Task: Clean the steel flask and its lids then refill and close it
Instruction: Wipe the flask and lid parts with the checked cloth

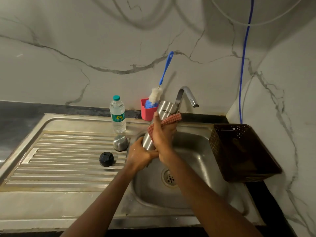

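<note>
Left hand (138, 154) grips the cylindrical steel flask (164, 108) low; right hand (162, 135), at two o'clock, clutches a red checked cloth (171, 119) around it. Best wiped lengthwise.

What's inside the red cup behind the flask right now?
A bottle brush stands in the red cup, blue and white bristles down, blue handle sticking up. The cup's bottom is hidden by its own side, and the flask covers its right edge.
</note>
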